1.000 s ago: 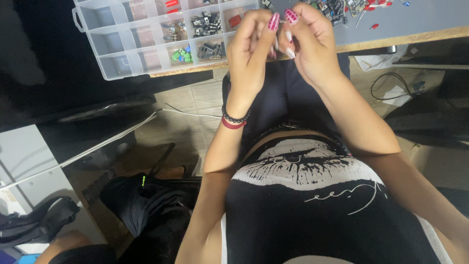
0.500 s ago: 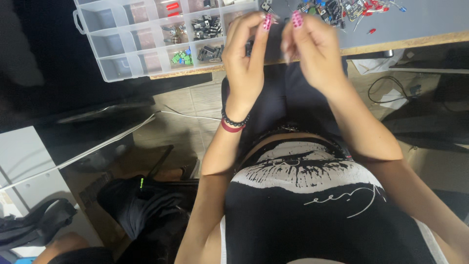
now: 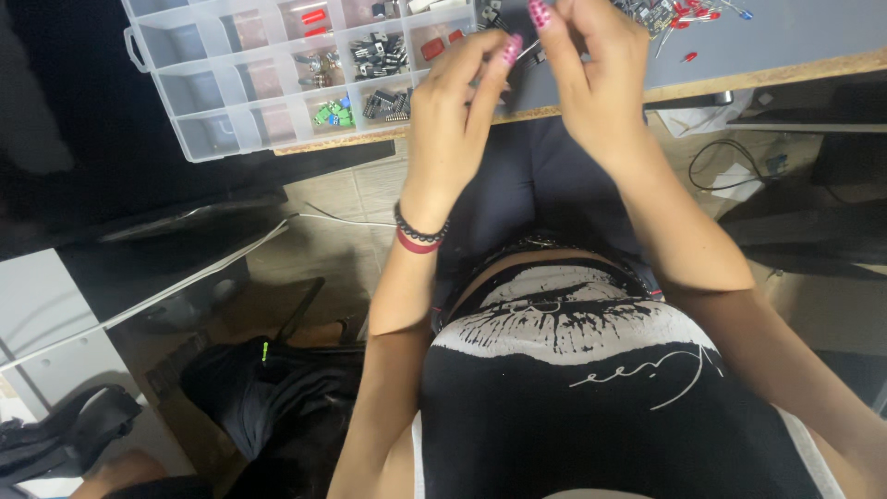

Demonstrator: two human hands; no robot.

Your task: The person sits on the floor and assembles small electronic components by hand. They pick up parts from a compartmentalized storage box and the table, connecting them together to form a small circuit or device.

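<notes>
The grey work surface (image 3: 795,42) runs along the top of the view, its wooden front edge facing the seated person, who looks down past a black printed top to the tiled floor (image 3: 342,199). A dark bag (image 3: 277,397) lies on that floor beside the person's left leg, and loose cables trail across the tiles on both sides.

On the surface, overhanging its edge, sits a clear plastic compartment organiser (image 3: 176,46). Its dividers keep small electronic parts sorted by kind: green terminal blocks (image 3: 333,115) in one cell of the front row, black multi-pin components (image 3: 379,55) in a cell behind, red parts in cells further back. It stands just left of the hands, probably so that parts are within easy reach.

The left hand (image 3: 453,129), with a beaded bracelet and a red band at the wrist, is raised in front of the surface edge with thumb and fingers curled inward. The right hand (image 3: 601,83) meets it just above. Both grips are narrow, closed together on a small component with thin metal leads (image 3: 525,51), a sliver of which shows between the pink-nailed fingertips; its body is hidden. Holding it up close to the eyes, in both hands, suits fine work on something so slight.

Behind the right hand lies a scatter of loose red and blue LEDs (image 3: 688,14).
</notes>
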